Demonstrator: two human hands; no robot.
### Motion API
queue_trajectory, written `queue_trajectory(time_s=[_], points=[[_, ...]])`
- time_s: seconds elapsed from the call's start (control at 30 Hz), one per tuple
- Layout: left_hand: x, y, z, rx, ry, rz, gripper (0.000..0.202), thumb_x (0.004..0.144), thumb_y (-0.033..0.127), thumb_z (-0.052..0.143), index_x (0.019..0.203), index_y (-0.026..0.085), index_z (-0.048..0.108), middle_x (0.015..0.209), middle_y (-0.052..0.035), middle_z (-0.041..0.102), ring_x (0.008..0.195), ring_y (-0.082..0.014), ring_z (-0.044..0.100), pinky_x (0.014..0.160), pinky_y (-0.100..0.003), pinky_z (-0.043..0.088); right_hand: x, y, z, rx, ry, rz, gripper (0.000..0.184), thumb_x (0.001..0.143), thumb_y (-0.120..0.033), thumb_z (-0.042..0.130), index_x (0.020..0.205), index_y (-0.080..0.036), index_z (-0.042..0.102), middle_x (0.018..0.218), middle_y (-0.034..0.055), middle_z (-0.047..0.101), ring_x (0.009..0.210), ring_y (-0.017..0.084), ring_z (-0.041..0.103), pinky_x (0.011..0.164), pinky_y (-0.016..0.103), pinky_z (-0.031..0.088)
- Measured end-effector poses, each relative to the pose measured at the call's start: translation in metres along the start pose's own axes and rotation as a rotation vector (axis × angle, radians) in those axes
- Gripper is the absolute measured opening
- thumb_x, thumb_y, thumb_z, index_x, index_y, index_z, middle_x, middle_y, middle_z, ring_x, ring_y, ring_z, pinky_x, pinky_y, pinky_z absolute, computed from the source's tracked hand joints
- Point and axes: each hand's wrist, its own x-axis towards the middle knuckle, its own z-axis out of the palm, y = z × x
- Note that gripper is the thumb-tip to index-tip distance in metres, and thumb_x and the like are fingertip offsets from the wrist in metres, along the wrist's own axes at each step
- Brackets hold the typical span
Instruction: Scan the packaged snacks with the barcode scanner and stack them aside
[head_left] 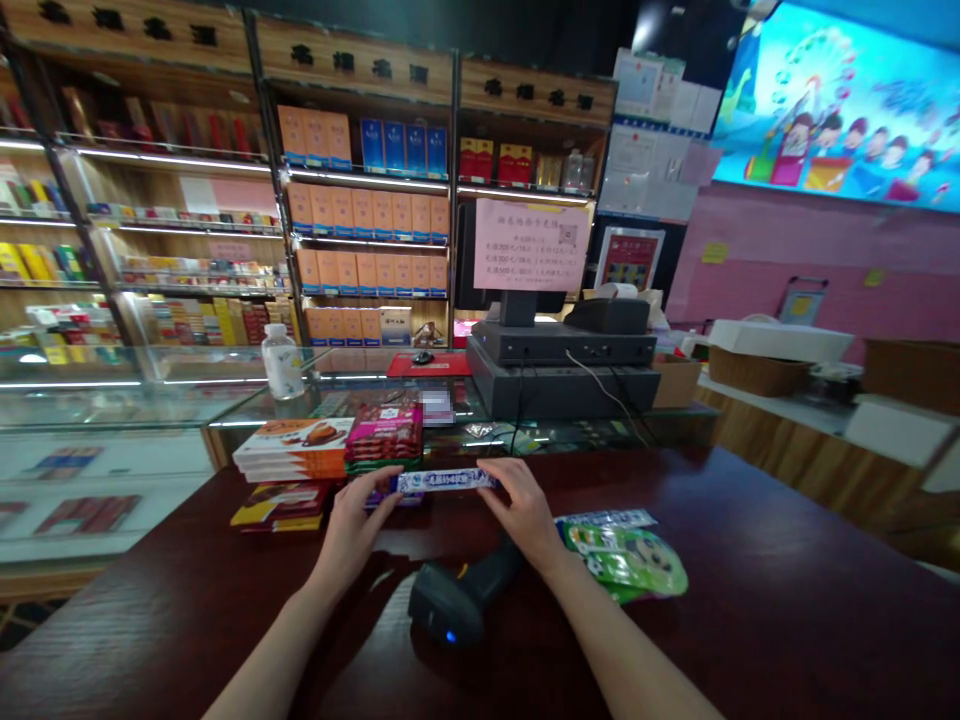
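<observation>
A narrow blue-and-white printed pack [446, 481], like a stick of candy, is stretched level between both hands above the counter. My left hand [358, 515] pinches its left end, thumb below and fingers above. At the other end, my right hand [525, 508] grips it the same way. Below them a black barcode scanner [450, 603] lies on the dark wood, a blue light glowing on it. Right of my right hand are a green panda-print packet [634, 562] and another slim blue-and-white pack [611, 519], partly covered.
Behind my left hand stand stacked white-and-orange boxes [292, 450], pink packets [384, 432] and yellow-brown packs [281, 507]. Beyond are a glass counter, a white bottle [281, 362], a red mouse mat [427, 364] and a cash register [562, 365]. Stocked shelves line the back wall.
</observation>
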Motion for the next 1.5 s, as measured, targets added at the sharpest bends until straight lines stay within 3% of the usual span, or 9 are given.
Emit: queue_trajectory(time_s=[0.2,0.47,0.67,0.87,1.07,1.17,1.33,1.5], points=[[-0.002,0.003,-0.001,0.022,-0.009,-0.009,0.033,0.088,0.04,0.057,0.118,0.027,0.065,0.107,-0.0036,0.072,0.099,-0.0211,0.067,0.094,-0.037,0.051,-0.006,0.002,0.0,-0.04,-0.035,-0.03,0.028,0.094,-0.02,0.059,0.121,-0.026,0.063,0.117,0.0076,0.07,0.11,0.024,0.063,0.097,0.046,0.053],[-0.002,0.005,-0.006,-0.045,-0.026,-0.064,0.036,0.087,0.041,0.058,0.118,0.024,0.065,0.098,-0.0012,0.071,0.088,-0.0173,0.067,0.087,-0.032,0.054,-0.007,-0.001,-0.002,0.018,-0.05,-0.048,0.027,0.095,-0.017,0.056,0.119,-0.027,0.063,0.118,0.008,0.067,0.112,0.023,0.062,0.098,0.045,0.054],[-0.003,0.007,-0.006,-0.083,-0.06,-0.088,0.044,0.087,0.043,0.058,0.127,0.025,0.06,0.108,-0.0029,0.072,0.098,-0.0193,0.068,0.093,-0.035,0.054,-0.009,0.003,0.0,0.064,-0.03,-0.002,0.019,0.096,-0.024,0.057,0.112,-0.027,0.066,0.112,0.0069,0.069,0.108,0.023,0.064,0.096,0.044,0.055],[-0.004,0.006,-0.004,-0.127,-0.086,-0.096,0.034,0.085,0.042,0.06,0.114,0.025,0.066,0.112,-0.0028,0.073,0.104,-0.0205,0.067,0.097,-0.036,0.052,-0.009,0.001,0.0,0.148,0.003,0.107,0.014,0.095,-0.027,0.058,0.104,-0.025,0.069,0.108,0.0072,0.071,0.104,0.022,0.066,0.095,0.04,0.054],[-0.003,0.004,-0.001,-0.069,-0.022,-0.035,0.025,0.087,0.043,0.057,0.099,0.024,0.07,0.1,-0.004,0.071,0.099,-0.0197,0.066,0.095,-0.035,0.052,-0.007,-0.003,0.002,0.245,0.038,0.301,0.015,0.091,-0.033,0.062,0.096,-0.022,0.071,0.099,0.006,0.074,0.095,0.022,0.069,0.087,0.035,0.054],[-0.003,0.007,0.0,-0.071,0.014,-0.028,0.023,0.087,0.041,0.058,0.096,0.023,0.069,0.103,-0.0049,0.068,0.102,-0.0199,0.064,0.097,-0.035,0.05,-0.006,-0.006,0.003,0.279,0.032,0.418,0.02,0.088,-0.037,0.064,0.098,-0.021,0.072,0.097,0.0058,0.074,0.092,0.022,0.069,0.083,0.033,0.053],[-0.004,0.011,0.004,-0.16,-0.032,-0.147,0.031,0.089,0.042,0.056,0.11,0.023,0.066,0.097,-0.0018,0.07,0.091,-0.0171,0.066,0.087,-0.03,0.053,-0.005,-0.008,0.005,0.307,0.024,0.5,0.024,0.086,-0.04,0.065,0.097,-0.021,0.073,0.095,0.0051,0.074,0.084,0.022,0.067,0.076,0.032,0.052],[-0.007,0.01,0.008,-0.161,-0.019,-0.171,0.04,0.089,0.043,0.056,0.123,0.024,0.062,0.098,-0.0004,0.07,0.09,-0.0155,0.066,0.087,-0.028,0.052,-0.006,-0.004,0.009,0.384,0.03,0.601,0.03,0.083,-0.042,0.066,0.102,-0.02,0.072,0.072,0.001,0.068,0.065,0.018,0.062,0.064,0.029,0.05]])
